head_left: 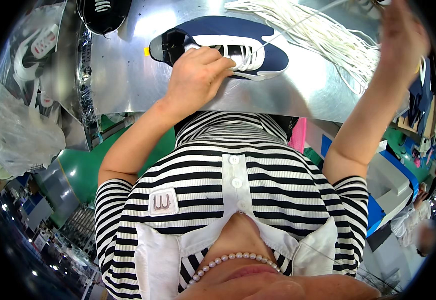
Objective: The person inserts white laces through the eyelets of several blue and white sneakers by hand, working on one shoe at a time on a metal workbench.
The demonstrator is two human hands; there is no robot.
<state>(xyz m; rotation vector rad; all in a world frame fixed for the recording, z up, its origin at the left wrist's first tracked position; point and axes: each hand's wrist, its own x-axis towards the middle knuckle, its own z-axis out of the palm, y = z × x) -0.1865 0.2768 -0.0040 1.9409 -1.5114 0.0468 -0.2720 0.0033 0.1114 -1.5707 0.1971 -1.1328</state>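
A navy and white sneaker [277, 56] lies on its side-to-side length across the metal table, toe to the right and heel to the left. My left hand [198, 75] is closed on it at the opening and lacing, fingers curled over the tongue area. White lace [248, 59] crosses the eyelets, and one lace end [305, 22] stretches taut up to the right, leaving the top of the picture. My right hand [403, 32] is raised at the upper right, smeared by motion; its fingertips are cut off, so its grip on the lace is hidden.
A bundle of loose white laces [323, 37] is spread on the metal table [133, 85] behind and right of the sneaker. A black shoe [104, 15] stands at the far left. Clear plastic bags [23, 120] with white shoe parts lie left of the table.
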